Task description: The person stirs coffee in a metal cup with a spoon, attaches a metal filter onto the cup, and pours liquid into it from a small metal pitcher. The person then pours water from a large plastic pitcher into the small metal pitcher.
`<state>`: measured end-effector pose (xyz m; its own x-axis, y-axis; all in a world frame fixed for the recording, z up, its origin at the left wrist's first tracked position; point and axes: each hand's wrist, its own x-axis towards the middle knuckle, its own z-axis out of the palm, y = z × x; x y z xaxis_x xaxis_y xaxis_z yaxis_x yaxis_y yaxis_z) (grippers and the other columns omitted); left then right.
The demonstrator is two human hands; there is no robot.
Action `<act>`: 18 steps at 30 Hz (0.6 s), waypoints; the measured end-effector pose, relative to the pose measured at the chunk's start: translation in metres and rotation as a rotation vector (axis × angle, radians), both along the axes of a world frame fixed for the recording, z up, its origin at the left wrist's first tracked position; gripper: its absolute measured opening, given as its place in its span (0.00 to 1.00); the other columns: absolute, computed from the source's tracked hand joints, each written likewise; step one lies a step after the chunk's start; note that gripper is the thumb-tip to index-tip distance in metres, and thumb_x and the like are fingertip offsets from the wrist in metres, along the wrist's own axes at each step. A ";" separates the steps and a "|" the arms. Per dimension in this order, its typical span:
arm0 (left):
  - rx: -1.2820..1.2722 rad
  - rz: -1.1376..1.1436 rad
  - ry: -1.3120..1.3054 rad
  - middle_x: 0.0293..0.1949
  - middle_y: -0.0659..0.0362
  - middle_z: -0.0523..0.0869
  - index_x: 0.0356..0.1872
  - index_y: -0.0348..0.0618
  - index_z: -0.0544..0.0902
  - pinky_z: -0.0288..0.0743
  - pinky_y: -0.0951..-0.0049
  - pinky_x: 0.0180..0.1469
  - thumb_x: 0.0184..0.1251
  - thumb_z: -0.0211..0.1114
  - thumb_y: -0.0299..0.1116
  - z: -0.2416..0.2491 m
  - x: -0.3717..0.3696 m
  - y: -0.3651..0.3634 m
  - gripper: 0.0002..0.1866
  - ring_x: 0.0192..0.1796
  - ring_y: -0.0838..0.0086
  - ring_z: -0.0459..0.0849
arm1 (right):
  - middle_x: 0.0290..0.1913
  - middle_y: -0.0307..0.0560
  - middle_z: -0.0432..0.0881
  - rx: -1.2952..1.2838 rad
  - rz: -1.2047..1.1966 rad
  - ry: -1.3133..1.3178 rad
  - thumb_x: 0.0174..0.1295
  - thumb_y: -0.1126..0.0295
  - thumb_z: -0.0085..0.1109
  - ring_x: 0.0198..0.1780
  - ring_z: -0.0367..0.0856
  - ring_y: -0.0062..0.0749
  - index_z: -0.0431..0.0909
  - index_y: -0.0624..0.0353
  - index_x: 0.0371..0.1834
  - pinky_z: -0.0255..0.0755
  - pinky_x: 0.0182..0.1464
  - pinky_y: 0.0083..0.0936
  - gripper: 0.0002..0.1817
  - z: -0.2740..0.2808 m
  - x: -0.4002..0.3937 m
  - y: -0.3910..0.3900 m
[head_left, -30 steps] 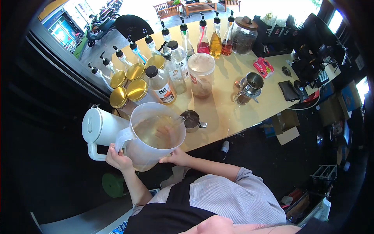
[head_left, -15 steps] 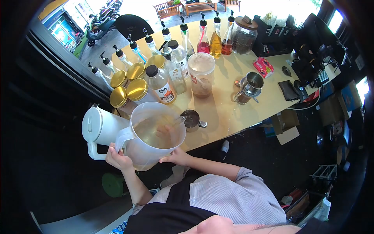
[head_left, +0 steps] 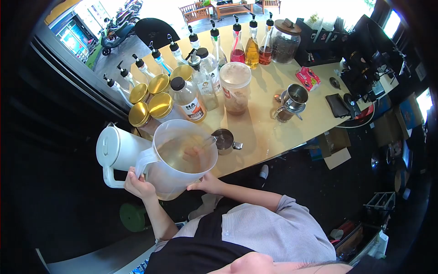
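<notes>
A large translucent plastic pitcher (head_left: 171, 180) is at the table's near left edge, its spout turned toward the right. My left hand (head_left: 139, 183) is closed around its handle. My right hand (head_left: 209, 183) grips the pitcher's lower right side; its fingers show blurred through the wall, and the thumb is in front. Light brownish liquid appears inside, though its level is hard to read. Just behind the spout stands a small metal cup (head_left: 225, 141) with a handle and dark contents. To the left of the pitcher is a white lidded jug (head_left: 109, 146), close to my left hand.
Gold-lidded jars (head_left: 160, 105), a labelled bottle (head_left: 190, 104) and several pump bottles (head_left: 237, 43) line the table's far left side. A tall lidded plastic container (head_left: 236, 91) stands mid-table. Farther right are a metal coffee dripper (head_left: 294, 98) and a pink packet (head_left: 309, 78).
</notes>
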<state>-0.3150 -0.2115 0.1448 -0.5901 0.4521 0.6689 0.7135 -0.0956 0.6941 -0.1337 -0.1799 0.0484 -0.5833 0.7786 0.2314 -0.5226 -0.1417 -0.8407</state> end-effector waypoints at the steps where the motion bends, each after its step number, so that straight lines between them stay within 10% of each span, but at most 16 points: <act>1: 0.000 0.000 0.000 0.08 0.61 0.57 0.11 0.39 0.58 0.43 0.71 0.17 0.66 0.39 0.42 0.000 0.000 0.000 0.24 0.11 0.75 0.57 | 0.68 0.52 0.53 -0.002 0.004 0.006 0.42 0.62 0.76 0.69 0.53 0.36 0.38 0.62 0.69 0.49 0.69 0.38 0.59 0.000 0.000 0.000; 18: -0.029 -0.050 0.066 0.08 0.60 0.56 0.11 0.39 0.58 0.44 0.70 0.17 0.66 0.38 0.42 0.004 0.000 -0.002 0.24 0.10 0.73 0.57 | 0.68 0.52 0.55 -0.009 0.016 -0.013 0.43 0.65 0.75 0.68 0.55 0.35 0.41 0.62 0.69 0.52 0.68 0.38 0.56 0.002 0.002 -0.001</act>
<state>-0.3152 -0.2133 0.1493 -0.5213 0.4998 0.6917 0.7526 -0.1128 0.6487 -0.1314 -0.1809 0.0502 -0.5990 0.7708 0.2171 -0.5091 -0.1573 -0.8462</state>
